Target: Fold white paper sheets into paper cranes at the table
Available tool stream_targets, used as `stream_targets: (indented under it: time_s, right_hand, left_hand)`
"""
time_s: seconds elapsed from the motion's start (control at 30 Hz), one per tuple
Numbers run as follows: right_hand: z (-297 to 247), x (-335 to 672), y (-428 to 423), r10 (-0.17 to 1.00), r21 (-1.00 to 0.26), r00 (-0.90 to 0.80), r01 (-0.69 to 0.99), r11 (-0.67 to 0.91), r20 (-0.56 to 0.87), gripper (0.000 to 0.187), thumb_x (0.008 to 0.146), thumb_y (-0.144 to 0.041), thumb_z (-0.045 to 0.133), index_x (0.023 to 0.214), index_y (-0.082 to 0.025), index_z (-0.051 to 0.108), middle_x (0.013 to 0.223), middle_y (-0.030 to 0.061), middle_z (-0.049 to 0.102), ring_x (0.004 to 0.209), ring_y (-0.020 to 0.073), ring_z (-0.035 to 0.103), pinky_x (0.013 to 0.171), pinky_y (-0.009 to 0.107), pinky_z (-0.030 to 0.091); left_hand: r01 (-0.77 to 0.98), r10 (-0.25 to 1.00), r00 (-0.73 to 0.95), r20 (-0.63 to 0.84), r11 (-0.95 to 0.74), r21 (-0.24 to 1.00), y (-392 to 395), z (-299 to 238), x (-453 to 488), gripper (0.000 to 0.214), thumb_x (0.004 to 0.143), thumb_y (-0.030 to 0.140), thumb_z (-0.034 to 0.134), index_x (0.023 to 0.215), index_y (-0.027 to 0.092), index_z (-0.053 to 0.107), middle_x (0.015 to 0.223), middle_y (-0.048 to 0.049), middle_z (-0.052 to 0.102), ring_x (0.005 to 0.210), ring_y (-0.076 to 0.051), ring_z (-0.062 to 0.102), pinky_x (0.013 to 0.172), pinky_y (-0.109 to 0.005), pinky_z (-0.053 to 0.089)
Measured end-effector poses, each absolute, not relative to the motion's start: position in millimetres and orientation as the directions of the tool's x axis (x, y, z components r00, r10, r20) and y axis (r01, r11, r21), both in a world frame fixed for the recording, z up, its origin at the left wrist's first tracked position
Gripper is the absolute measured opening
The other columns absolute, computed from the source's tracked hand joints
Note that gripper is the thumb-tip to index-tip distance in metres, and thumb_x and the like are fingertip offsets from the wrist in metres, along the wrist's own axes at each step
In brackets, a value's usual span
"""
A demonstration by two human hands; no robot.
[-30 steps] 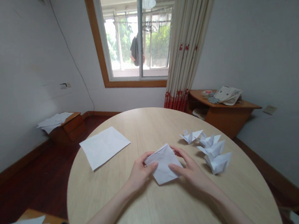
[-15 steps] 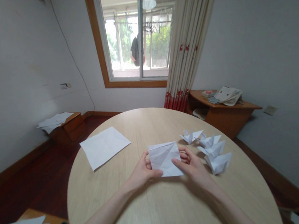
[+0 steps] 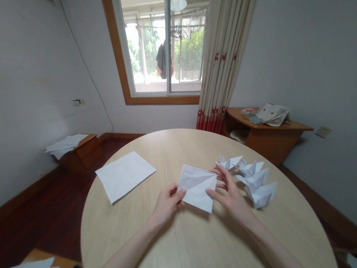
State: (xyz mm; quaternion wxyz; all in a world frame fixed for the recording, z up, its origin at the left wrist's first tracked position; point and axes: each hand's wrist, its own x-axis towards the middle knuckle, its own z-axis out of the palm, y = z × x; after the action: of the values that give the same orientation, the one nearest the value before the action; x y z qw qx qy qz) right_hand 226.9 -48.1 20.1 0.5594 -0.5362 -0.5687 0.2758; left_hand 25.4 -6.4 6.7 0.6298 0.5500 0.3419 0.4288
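A folded square of white paper, with crease lines across its face, is held tilted above the middle of the round table. My left hand pinches its left edge, thumb on top and fingers curled beneath. At the right edge, my right hand has its thumb on the paper's face and its fingers behind, partly spread. Just beyond that hand stand several folded paper cranes in a row.
A flat sheet of white paper lies on the table's left side. More sheets rest on a stool at lower left and a low cabinet. A corner desk with a cloth bag stands behind, right of the curtain.
The folded paper has turned clockwise, its right side now lower at the near corner. My right hand's fingers have risen and loosened; my left hand has shifted slightly left and pinches the corner.
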Motion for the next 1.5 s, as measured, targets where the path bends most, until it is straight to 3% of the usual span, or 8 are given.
stream_targets:
  time_s: [0.2, 0.4, 0.67, 0.8, 0.93, 1.1, 1.27, 1.5]
  right_hand:
    - [21.5, 228.7, -49.9, 0.846, -0.774, 0.17, 0.522, 0.358, 0.506, 0.061, 0.085, -0.045, 0.057, 0.138, -0.024, 0.037, 0.137, 0.0129, 0.048, 0.126, 0.0271, 0.043, 0.103, 0.049, 0.035]
    - [21.9, 225.7, -52.3, 0.884, -0.797, 0.135, 0.509, 0.327, 0.448, 0.058, 0.087, -0.046, 0.054, 0.137, -0.021, 0.04, 0.132, 0.0136, 0.053, 0.12, 0.0272, 0.049, 0.103, 0.048, 0.036]
    - [27.9, 219.2, -57.4, 0.936, -0.849, 0.067, 0.447, 0.28, 0.344, 0.049, 0.09, -0.042, 0.049, 0.134, -0.022, 0.043, 0.133, 0.0135, 0.051, 0.094, 0.0224, 0.062, 0.081, 0.04, 0.053]
    - [27.7, 219.6, -56.9, 0.882, -0.65, -0.093, 0.641, 0.408, 0.462, 0.033, 0.094, -0.036, 0.044, 0.122, -0.024, 0.058, 0.126, 0.01, 0.059, 0.11, 0.0257, 0.057, 0.092, 0.044, 0.048]
    - [21.8, 222.5, -53.8, 0.783, -0.382, -0.248, 0.764, 0.521, 0.571, 0.039, 0.093, -0.025, 0.046, 0.131, -0.024, 0.053, 0.129, 0.0098, 0.058, 0.121, 0.027, 0.05, 0.101, 0.05, 0.041]
    - [8.6, 221.4, -50.8, 0.743, -0.219, -0.453, 0.762, 0.61, 0.493, 0.034, 0.091, -0.015, 0.045, 0.119, -0.024, 0.063, 0.135, 0.0076, 0.056, 0.128, 0.0273, 0.046, 0.101, 0.052, 0.041]
    - [-7.1, 217.8, -45.1, 0.736, -0.212, -0.566, 0.72, 0.66, 0.371, 0.041, 0.09, -0.011, 0.046, 0.126, -0.022, 0.059, 0.135, 0.0071, 0.056, 0.131, 0.0244, 0.044, 0.108, 0.052, 0.035]
    - [-24.5, 220.7, -35.7, 0.838, -0.313, -0.452, 0.783, 0.537, 0.305, 0.04, 0.092, -0.024, 0.05, 0.131, -0.022, 0.056, 0.141, 0.0103, 0.049, 0.129, 0.0256, 0.047, 0.104, 0.047, 0.041]
  left_hand:
    - [-0.153, 0.93, 0.363, 0.055, 0.001, 0.988, -4.9, 4.6, 24.5, 0.043, 0.065, 0.05, 0.078, 0.079, 0.01, 0.069, 0.071, -0.0057, 0.066, 0.065, -0.016, 0.058, 0.059, -0.024, 0.04]
    - [-0.205, 0.953, 0.301, 0.028, 0.036, 0.978, -2.1, 4.1, 24.5, 0.045, 0.065, 0.047, 0.078, 0.089, 0.01, 0.07, 0.076, -0.0075, 0.069, 0.074, -0.02, 0.061, 0.067, -0.026, 0.043]
    - [-0.209, 0.982, 0.19, 0.004, 0.037, 0.977, 2.1, 3.0, 21.5, 0.049, 0.066, 0.047, 0.074, 0.097, 0.014, 0.056, 0.052, 0.0074, 0.052, 0.045, -0.01, 0.049, 0.044, -0.019, 0.033]
    - [-0.165, 0.969, 0.247, 0.021, 0.021, 0.986, 5.5, -2.8, 20.9, 0.052, 0.068, 0.052, 0.07, 0.101, 0.016, 0.049, 0.049, 0.0107, 0.049, 0.032, -0.007, 0.039, 0.032, -0.017, 0.025]
    - [-0.1, 0.962, 0.269, 0.054, -0.028, 0.995, 10.1, -12.0, 19.6, 0.048, 0.07, 0.05, 0.067, 0.098, 0.017, 0.048, 0.051, 0.0103, 0.051, 0.03, -0.007, 0.041, 0.032, -0.016, 0.027]
    - [0.002, 0.969, 0.245, 0.035, -0.036, 0.999, 13.7, -19.8, 18.8, 0.041, 0.072, 0.042, 0.067, 0.099, 0.017, 0.05, 0.062, 0.0065, 0.056, 0.037, -0.008, 0.05, 0.034, -0.016, 0.031]
    - [0.069, 0.975, 0.219, 0.046, -0.062, 0.996, 15.3, -23.0, 18.5, 0.037, 0.069, 0.018, 0.067, 0.105, 0.015, 0.057, 0.091, -0.0027, 0.065, 0.054, -0.008, 0.058, 0.05, -0.019, 0.044]
    - [0.342, 0.936, 0.253, 0.247, -0.325, 0.882, 13.1, -27.4, 18.4, 0.046, 0.073, 0.001, 0.054, 0.117, 0.014, 0.057, 0.113, -0.0091, 0.059, 0.08, -0.014, 0.062, 0.078, -0.028, 0.051]
